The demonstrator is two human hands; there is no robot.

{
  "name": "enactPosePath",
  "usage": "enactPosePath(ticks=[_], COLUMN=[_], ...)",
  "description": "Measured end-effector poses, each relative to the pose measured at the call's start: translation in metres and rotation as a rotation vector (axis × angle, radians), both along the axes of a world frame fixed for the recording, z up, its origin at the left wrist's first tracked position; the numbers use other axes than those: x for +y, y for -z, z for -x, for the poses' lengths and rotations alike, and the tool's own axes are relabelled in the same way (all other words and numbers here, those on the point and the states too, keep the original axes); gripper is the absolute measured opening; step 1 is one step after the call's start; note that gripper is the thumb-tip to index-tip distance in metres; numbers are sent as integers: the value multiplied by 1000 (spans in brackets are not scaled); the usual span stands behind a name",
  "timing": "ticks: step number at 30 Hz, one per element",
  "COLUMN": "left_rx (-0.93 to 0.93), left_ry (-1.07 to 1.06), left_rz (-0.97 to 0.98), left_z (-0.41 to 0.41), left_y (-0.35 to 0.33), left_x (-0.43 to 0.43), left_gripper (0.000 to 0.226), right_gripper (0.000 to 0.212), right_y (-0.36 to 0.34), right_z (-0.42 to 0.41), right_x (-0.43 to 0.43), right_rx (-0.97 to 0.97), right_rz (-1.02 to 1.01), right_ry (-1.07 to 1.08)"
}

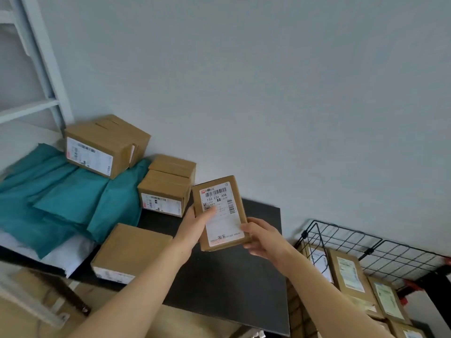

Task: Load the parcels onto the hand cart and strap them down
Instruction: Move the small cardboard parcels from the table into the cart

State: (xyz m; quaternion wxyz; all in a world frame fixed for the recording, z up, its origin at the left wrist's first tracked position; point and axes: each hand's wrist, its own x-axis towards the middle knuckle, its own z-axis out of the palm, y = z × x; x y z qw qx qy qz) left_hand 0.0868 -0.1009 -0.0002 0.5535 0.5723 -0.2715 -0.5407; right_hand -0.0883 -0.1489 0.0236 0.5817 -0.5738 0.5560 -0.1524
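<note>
A small brown parcel (220,211) with a white shipping label is held up above the black table (227,284). My left hand (195,223) grips its left edge, thumb across the label. My right hand (262,237) holds its lower right corner from the side. To the lower right stands the wire-mesh cart (371,247), with several labelled brown parcels (349,272) standing upright inside it.
More brown boxes lie on the table: a flat one (129,252) at the front left, two stacked ones (166,191) by the wall, and a larger one (102,145) on teal mailer bags (61,198). A white shelf frame (41,69) rises at the far left.
</note>
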Motion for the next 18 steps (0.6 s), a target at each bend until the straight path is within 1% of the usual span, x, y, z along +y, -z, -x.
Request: enactPosePath(ticks=[2, 7, 9, 14, 17, 18], left_rx=[-24, -54, -71, -105, -113, -115], left_ry=[61, 207, 237, 329, 380, 392], left_rz=[1, -49, -48, -56, -70, -76], left_z=[19, 79, 109, 195, 255, 271], left_y=[2, 7, 7, 8, 12, 13], left_x=[-6, -28, -38, -71, -91, -96], left_gripper=[27, 30, 29, 52, 56, 55], right_gripper=[47, 59, 55, 47, 54, 53], right_y=[6, 18, 19, 24, 36, 40], right_z=[21, 82, 112, 203, 263, 279], right_x=[-2, -7, -10, -33, -52, -57], right_rx=[12, -86, -134, -194, -194, -203], right_rz=[-28, -68, -72, -52, -49, -52], right_ry=[6, 164, 223, 350, 407, 422])
